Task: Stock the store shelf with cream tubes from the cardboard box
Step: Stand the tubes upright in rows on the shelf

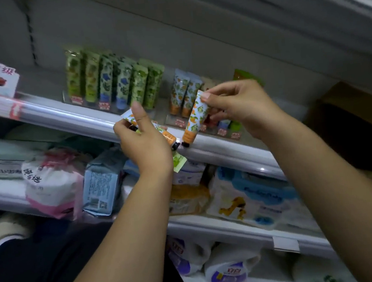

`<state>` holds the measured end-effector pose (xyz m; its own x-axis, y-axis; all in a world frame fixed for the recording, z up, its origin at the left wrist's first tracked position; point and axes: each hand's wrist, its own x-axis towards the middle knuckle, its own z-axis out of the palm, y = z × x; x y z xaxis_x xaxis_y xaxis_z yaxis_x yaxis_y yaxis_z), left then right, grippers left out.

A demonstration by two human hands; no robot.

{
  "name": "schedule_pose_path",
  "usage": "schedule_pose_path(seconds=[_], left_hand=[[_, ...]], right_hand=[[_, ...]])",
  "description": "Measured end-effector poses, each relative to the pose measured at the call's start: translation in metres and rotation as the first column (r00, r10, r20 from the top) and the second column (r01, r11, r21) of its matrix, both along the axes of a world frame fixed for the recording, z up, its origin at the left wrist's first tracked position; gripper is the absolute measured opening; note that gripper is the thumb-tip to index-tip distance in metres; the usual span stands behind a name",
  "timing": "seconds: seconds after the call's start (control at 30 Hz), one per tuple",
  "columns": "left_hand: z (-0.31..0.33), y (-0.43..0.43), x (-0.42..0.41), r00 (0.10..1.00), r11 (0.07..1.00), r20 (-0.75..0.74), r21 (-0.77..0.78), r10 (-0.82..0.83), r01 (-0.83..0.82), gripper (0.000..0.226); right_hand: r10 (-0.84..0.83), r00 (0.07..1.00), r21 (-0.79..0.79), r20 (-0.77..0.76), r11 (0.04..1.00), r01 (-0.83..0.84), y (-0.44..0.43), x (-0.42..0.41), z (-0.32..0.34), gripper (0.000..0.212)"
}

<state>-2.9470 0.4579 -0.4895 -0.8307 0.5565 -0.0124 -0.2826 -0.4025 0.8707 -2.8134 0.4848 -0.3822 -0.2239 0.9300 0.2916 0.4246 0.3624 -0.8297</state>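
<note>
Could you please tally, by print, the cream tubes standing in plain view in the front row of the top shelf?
yellow-green tubes: 2
blue-flower tubes: 2
green-leaf tubes: 2
orange-fruit tubes: 2
Total: 8
Tubes behind the right hand are too hidden to count.

The left grip (145, 142) covers most of its tubes (170, 137); their count is unclear. The right grip (243, 110) covers the top of its tube (197, 117) and most of a green pack (245, 74) at 1 o'clock. The box (335, 94) at 3 o'clock is cut by the edge, its inside dark. Packs (50, 185) at 9 o'clock are blurred
</note>
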Motion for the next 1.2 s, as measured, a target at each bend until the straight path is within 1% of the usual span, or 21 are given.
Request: schedule_pose_path(seconds=[0.13,0.2,0.23,0.3,0.33,0.4,0.47,0.53,0.6,0.63,0.7,0.73,0.93,1.1,1.2], left_hand=[[0.000,0.002,-0.001,0.999,0.999,-0.003,-0.015,0.051,-0.051,0.045],[0.000,0.002,-0.001,0.998,0.998,-0.002,-0.007,0.067,-0.067,0.045],[0.000,0.002,-0.002,0.997,0.997,0.000,0.001,0.075,-0.075,0.045],[0.000,0.002,-0.004,0.996,0.996,0.006,0.007,0.087,-0.087,0.045],[0.000,0.003,-0.005,0.996,0.996,0.006,0.005,0.094,-0.094,0.045],[0.000,0.003,-0.004,0.995,0.995,-0.018,-0.010,0.102,-0.102,0.044],[0.002,0.003,-0.001,0.993,0.994,-0.058,-0.042,0.098,-0.101,0.044],[-0.001,0.003,0.006,0.988,0.990,-0.109,-0.073,0.110,-0.118,0.043],[-0.002,0.003,0.010,0.983,0.989,-0.137,-0.066,0.121,-0.131,0.041],[-0.002,0.004,0.008,0.983,0.989,-0.135,-0.051,0.128,-0.136,0.040],[-0.004,0.006,0.006,0.981,0.989,-0.139,-0.049,0.133,-0.141,0.041],[-0.004,0.007,0.005,0.980,0.988,-0.145,-0.051,0.139,-0.148,0.041],[-0.004,0.007,0.007,0.977,0.985,-0.152,-0.060,0.152,-0.163,0.040],[-0.004,0.008,0.007,0.974,0.982,-0.148,-0.053,0.173,-0.183,0.040],[-0.003,0.008,0.007,0.973,0.980,-0.147,-0.058,0.179,-0.189,0.037]], right_hand=[[-0.080,0.991,0.203,0.105,0.977,0.058,0.020,-0.011,0.019,0.011],[-0.112,0.982,0.239,0.153,0.968,0.073,0.033,-0.016,0.026,0.007],[-0.133,0.973,0.252,0.188,0.964,0.083,0.038,-0.018,0.029,0.010],[-0.167,0.959,0.267,0.228,0.958,0.104,0.049,-0.022,0.034,0.025],[-0.171,0.958,0.268,0.229,0.958,0.107,0.052,-0.024,0.035,0.027],[-0.162,0.953,0.287,0.258,0.954,0.084,0.048,-0.031,0.029,0.026],[-0.179,0.933,0.369,0.314,0.928,0.054,0.040,-0.035,0.008,0.019],[-0.244,0.923,0.474,0.298,0.877,0.079,0.029,-0.033,-0.020,0.023],[-0.286,0.938,0.546,0.195,0.826,0.139,0.022,-0.028,-0.039,0.018],[-0.293,0.948,0.550,0.122,0.815,0.182,0.020,-0.027,-0.042,0.014],[-0.292,0.956,0.469,-0.013,0.843,0.264,0.017,-0.023,-0.046,0.014],[-0.299,0.954,0.432,-0.033,0.856,0.284,0.017,-0.021,-0.048,0.015],[-0.339,0.931,0.302,0.136,0.909,0.286,0.018,-0.025,-0.066,0.028],[-0.423,0.872,0.288,0.245,0.891,0.352,0.025,-0.048,-0.074,0.048],[-0.463,0.844,0.265,0.272,0.879,0.397,0.023,-0.061,-0.075,0.048]])
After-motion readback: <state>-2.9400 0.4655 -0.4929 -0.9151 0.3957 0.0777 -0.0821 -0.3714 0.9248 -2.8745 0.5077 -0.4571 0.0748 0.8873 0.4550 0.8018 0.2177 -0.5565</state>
